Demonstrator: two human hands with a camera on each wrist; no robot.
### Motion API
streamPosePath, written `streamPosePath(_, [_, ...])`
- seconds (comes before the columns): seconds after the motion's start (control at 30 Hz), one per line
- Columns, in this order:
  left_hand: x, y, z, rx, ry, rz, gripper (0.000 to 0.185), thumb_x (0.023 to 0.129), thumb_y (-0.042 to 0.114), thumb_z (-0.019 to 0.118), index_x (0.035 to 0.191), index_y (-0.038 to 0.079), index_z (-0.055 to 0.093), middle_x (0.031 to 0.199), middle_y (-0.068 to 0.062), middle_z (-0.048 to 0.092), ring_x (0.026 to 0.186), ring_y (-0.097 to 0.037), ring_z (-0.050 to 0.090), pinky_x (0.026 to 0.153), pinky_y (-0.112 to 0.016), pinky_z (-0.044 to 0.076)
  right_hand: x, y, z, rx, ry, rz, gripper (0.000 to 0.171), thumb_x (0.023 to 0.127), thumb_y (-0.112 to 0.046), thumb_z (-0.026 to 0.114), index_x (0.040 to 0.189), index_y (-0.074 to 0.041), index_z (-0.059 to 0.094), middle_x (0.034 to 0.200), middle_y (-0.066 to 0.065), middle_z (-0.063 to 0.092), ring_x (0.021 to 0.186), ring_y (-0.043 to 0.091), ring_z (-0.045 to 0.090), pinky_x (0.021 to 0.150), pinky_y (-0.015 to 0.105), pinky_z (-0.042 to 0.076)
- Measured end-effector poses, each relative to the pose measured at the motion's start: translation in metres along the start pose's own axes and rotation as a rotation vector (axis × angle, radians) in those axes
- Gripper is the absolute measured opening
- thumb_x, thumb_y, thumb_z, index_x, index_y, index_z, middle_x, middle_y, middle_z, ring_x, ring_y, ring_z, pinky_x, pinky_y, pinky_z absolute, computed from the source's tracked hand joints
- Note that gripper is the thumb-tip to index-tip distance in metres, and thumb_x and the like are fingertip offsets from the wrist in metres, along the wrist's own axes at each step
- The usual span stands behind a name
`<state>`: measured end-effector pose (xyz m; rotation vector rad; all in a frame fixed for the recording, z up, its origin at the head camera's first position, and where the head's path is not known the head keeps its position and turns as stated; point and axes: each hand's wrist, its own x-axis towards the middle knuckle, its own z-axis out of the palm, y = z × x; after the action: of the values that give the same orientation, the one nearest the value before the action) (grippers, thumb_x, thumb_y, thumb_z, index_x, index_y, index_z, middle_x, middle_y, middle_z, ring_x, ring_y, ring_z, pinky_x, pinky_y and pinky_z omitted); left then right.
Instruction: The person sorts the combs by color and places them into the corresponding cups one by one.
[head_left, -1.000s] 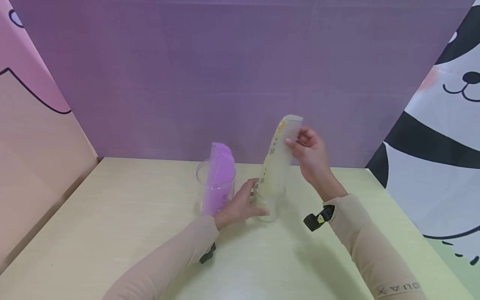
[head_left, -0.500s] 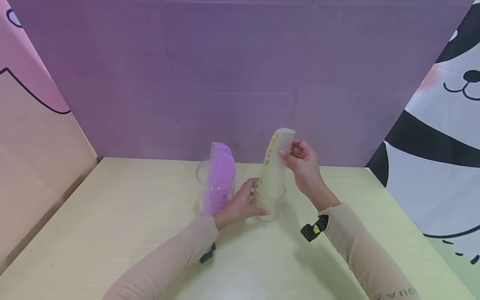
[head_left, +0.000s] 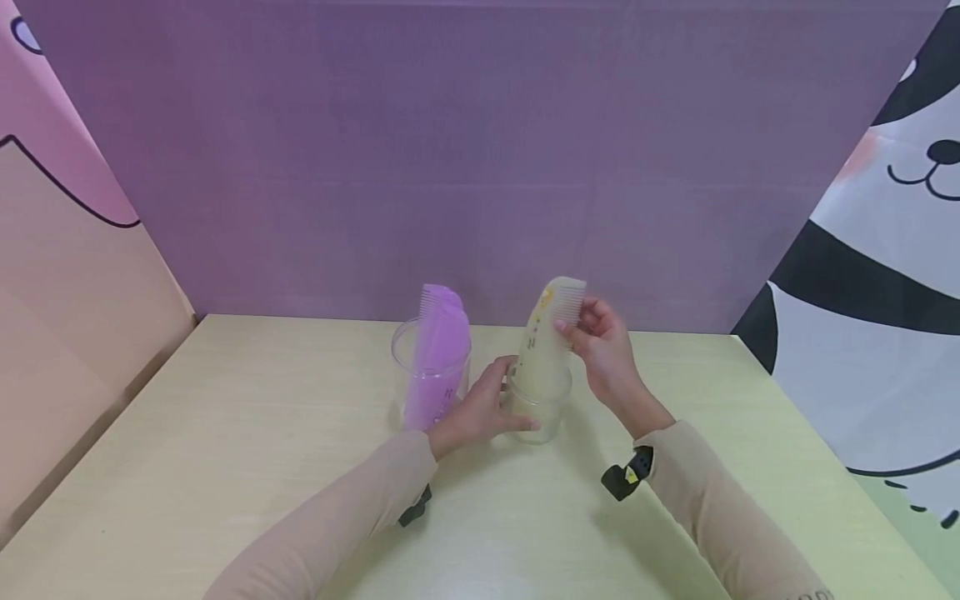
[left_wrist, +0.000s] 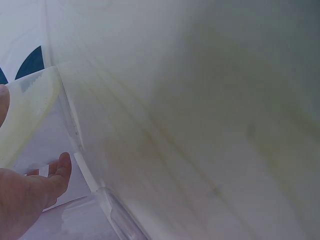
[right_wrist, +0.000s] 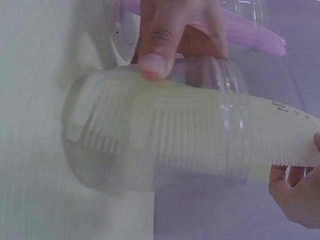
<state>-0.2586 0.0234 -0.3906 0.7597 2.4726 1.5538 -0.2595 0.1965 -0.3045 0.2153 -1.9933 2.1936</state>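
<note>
My left hand [head_left: 480, 412] curls round the side of a clear plastic cup [head_left: 551, 421] standing on the table. A pale yellow comb [head_left: 542, 337] with small printed pictures stands tilted in that cup, its upper end above the rim. My right hand [head_left: 606, 354] pinches the comb's toothed edge between thumb and fingers, above the cup. In the right wrist view, two overlapping comb ends with teeth [right_wrist: 172, 130] show through the cup wall. Left of my left hand, a purple comb [head_left: 437, 350] leans in a second clear cup [head_left: 394, 354]; whether it is more than one comb I cannot tell.
Both cups stand on a pale wooden table [head_left: 262, 467], towards its far edge. A purple wall panel [head_left: 480, 167] rises behind it. Printed cartoon panels stand at both sides, with a panda [head_left: 915, 333] on the right. Much of the left wrist view is blurred.
My right hand has lowered the yellow comb steadily down into the right cup. My left hand on that cup, the purple comb and its cup have stayed in place.
</note>
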Motion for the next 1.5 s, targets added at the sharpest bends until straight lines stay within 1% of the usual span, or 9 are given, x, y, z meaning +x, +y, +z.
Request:
streamPosePath(0.17, [-0.001,0.000,-0.001,0.000,0.002,0.010,0.094,0.067,0.025,0.081,0.141,0.016,0.024,0.140,-0.004,0.035,0.124,-0.024,0.043,0.100,-0.037,0.043,-0.001,0.006,-0.001,0.002,0.001,-0.004,0.026,0.084,0.007,0.056,0.094,-0.017,0.051,0.093,-0.011,0.062,0.091,0.005,0.058,0.074,0.020,0.053])
streamPosePath(0.27, [0.000,-0.001,0.000,0.006,0.004,0.018,0.093,0.067,0.024,0.081,0.140,0.015,0.024,0.139,-0.004,0.036,0.124,-0.024,0.043,0.100,-0.037,0.043,-0.002,0.008,-0.001,-0.010,0.005,0.001,0.026,0.084,0.006,0.056,0.095,-0.016,0.050,0.094,-0.011,0.061,0.091,0.005,0.057,0.075,0.020,0.053])
streamPosePath(0.43, [-0.001,0.001,-0.001,0.010,0.005,0.008,0.093,0.067,0.024,0.081,0.140,0.015,0.024,0.140,-0.004,0.036,0.124,-0.024,0.043,0.100,-0.038,0.043,-0.004,0.010,-0.002,-0.031,0.014,0.008,0.023,0.084,0.004,0.058,0.096,-0.014,0.050,0.096,-0.009,0.057,0.088,0.006,0.057,0.073,0.020,0.053])
streamPosePath(0.6, [-0.001,0.001,-0.001,0.008,0.006,-0.003,0.092,0.068,0.024,0.081,0.140,0.015,0.024,0.139,-0.004,0.036,0.123,-0.025,0.044,0.100,-0.038,0.043,-0.004,0.014,-0.003,-0.090,0.044,0.001,0.023,0.083,0.003,0.061,0.097,-0.013,0.051,0.094,-0.008,0.054,0.082,0.005,0.056,0.072,0.018,0.053])
streamPosePath(0.73, [-0.001,-0.001,-0.001,0.015,0.009,0.002,0.092,0.068,0.023,0.081,0.140,0.014,0.025,0.138,-0.004,0.036,0.123,-0.025,0.044,0.100,-0.037,0.043,-0.005,0.017,-0.003,-0.136,0.070,-0.007,0.024,0.081,0.003,0.062,0.098,-0.010,0.051,0.089,-0.009,0.054,0.077,0.004,0.054,0.070,0.018,0.053])
streamPosePath(1.0, [0.000,-0.001,0.000,0.013,0.008,0.001,0.092,0.068,0.023,0.081,0.140,0.014,0.025,0.139,-0.005,0.036,0.124,-0.025,0.043,0.100,-0.038,0.043,-0.004,0.020,-0.003,-0.184,0.098,-0.003,0.025,0.082,0.002,0.063,0.102,-0.007,0.051,0.086,-0.009,0.054,0.077,0.003,0.053,0.067,0.016,0.052])
streamPosePath(1.1, [0.000,-0.001,0.000,0.008,0.008,0.000,0.092,0.068,0.023,0.081,0.140,0.015,0.025,0.139,-0.004,0.036,0.124,-0.025,0.043,0.100,-0.038,0.043,-0.004,0.021,-0.003,-0.187,0.107,-0.019,0.032,0.082,0.003,0.062,0.109,-0.004,0.049,0.089,-0.008,0.052,0.078,0.003,0.053,0.066,0.016,0.053])
streamPosePath(1.23, [0.000,-0.001,0.000,0.014,0.011,-0.006,0.093,0.067,0.023,0.081,0.140,0.015,0.024,0.139,-0.004,0.036,0.123,-0.025,0.045,0.099,-0.037,0.044,-0.004,0.023,-0.003,-0.195,0.127,-0.051,0.045,0.081,0.005,0.063,0.120,-0.002,0.042,0.094,-0.007,0.051,0.079,0.004,0.053,0.064,0.016,0.052])
streamPosePath(1.5, [0.002,-0.002,0.001,0.018,0.016,-0.002,0.094,0.067,0.024,0.081,0.140,0.015,0.024,0.139,-0.005,0.036,0.123,-0.026,0.045,0.099,-0.038,0.044,-0.001,0.025,-0.003,-0.248,0.181,-0.100,0.055,0.078,0.007,0.064,0.126,-0.002,0.038,0.095,-0.004,0.048,0.078,0.004,0.051,0.060,0.015,0.052])
